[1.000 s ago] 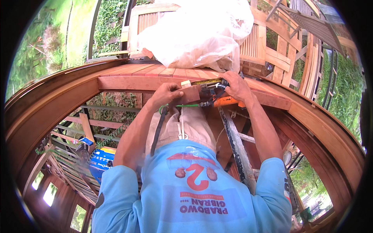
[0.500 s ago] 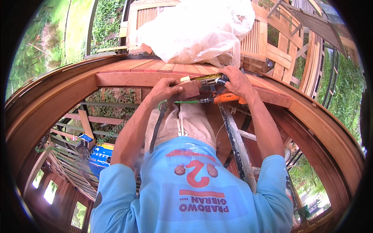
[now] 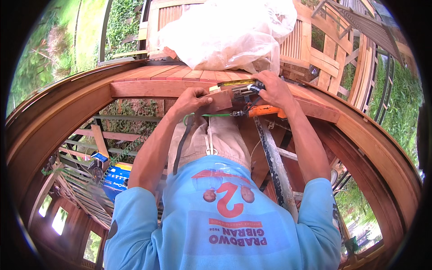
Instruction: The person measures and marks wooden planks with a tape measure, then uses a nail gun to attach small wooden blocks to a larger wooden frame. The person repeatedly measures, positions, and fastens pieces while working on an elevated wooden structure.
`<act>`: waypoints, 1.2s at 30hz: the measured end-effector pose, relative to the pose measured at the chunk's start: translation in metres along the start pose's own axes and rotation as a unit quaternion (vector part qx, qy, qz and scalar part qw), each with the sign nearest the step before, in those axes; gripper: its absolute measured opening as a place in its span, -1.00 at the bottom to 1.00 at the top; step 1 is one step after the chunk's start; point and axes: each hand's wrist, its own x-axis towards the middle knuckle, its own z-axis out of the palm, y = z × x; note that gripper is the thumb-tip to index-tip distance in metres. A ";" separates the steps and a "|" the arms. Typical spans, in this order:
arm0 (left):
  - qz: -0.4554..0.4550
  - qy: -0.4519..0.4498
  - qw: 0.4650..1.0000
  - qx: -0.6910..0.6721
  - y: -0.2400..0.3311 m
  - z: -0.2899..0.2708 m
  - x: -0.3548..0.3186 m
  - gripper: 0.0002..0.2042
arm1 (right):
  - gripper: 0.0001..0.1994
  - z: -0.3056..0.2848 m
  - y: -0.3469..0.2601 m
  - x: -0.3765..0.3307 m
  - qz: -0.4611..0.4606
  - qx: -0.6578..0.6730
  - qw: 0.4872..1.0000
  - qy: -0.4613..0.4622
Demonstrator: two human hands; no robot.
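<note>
My left hand (image 3: 194,101) grips a small flat piece of reddish wood (image 3: 218,101), its thumb on top and fingers curled behind. A pale small block (image 3: 213,89) shows just behind that piece. My right hand (image 3: 273,91) is closed at the right end of a yellow tape measure (image 3: 235,83), whose strip lies along the beam; its fingers partly hide the case. Below the right hand an orange air nailer (image 3: 263,110) lies across the beam's near side, with its silver and black parts close to my fingers. A green air hose (image 3: 217,115) joins its left end.
A curved wooden beam (image 3: 164,88) crosses in front of me, topped by slats. Beyond it lies a white plastic sheet (image 3: 227,38). A paint-spattered ladder (image 3: 271,155) stands close at right. A blue box (image 3: 116,180) sits at lower left.
The wood piece in my left hand has shifted very slightly. My right hand has moved a little lower, its fingers still at the tape measure. The nailer stays in about the same place.
</note>
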 end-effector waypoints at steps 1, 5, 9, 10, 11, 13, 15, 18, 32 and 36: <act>0.002 0.001 1.000 -0.006 -0.001 0.000 0.002 -0.67 | -0.50 0.002 -0.002 0.003 -0.013 0.001 1.000 0.006; -0.002 0.005 1.000 -0.022 -0.004 0.002 0.001 -0.66 | -0.48 0.010 -0.007 0.011 0.009 -0.027 0.999 -0.021; -0.023 0.004 0.999 -0.022 -0.003 0.001 0.001 -0.66 | -0.46 0.012 -0.005 0.009 0.019 -0.020 1.000 -0.015; -0.019 0.002 1.000 -0.021 -0.003 0.001 0.001 -0.66 | -0.45 0.011 -0.003 0.008 0.025 -0.021 0.999 -0.013; -0.019 0.004 1.000 -0.017 -0.004 0.000 0.001 -0.67 | -0.46 0.010 -0.002 0.007 0.013 -0.017 1.000 -0.007; -0.009 0.007 1.000 -0.010 -0.005 0.000 0.002 -0.68 | -0.46 0.008 0.000 0.006 0.013 -0.018 1.000 -0.009; -0.008 0.007 1.000 -0.018 -0.006 0.001 0.003 -0.67 | -0.47 0.006 0.001 0.004 0.019 -0.028 0.999 -0.018; -0.010 0.006 1.000 -0.021 -0.008 0.001 0.004 -0.66 | -0.49 0.002 0.001 0.001 0.038 -0.025 0.999 -0.028; -0.008 0.004 0.999 -0.043 -0.008 0.000 0.002 -0.64 | -0.49 0.001 0.009 -0.006 0.032 -0.016 0.999 -0.026; -0.011 0.003 0.999 -0.047 -0.004 -0.001 0.000 -0.64 | -0.50 0.002 0.008 -0.005 0.028 -0.005 0.999 -0.019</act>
